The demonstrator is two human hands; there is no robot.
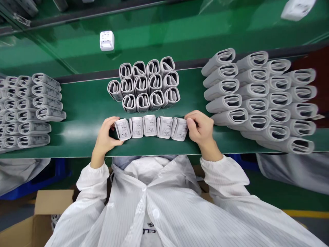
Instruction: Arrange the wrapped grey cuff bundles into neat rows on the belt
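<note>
White striped smock lies nearest. Beyond it, at the green belt's near edge, my curled left hand and right hand press five printed packets together. Thirteen small rolls stand behind; larger gray rolls and seemingly similar rolls fill both ends.

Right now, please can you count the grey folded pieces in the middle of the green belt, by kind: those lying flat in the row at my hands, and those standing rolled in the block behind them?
Flat folded grey pieces with printed labels: 5
Upright rolled grey pieces: 13
Total: 18
</note>
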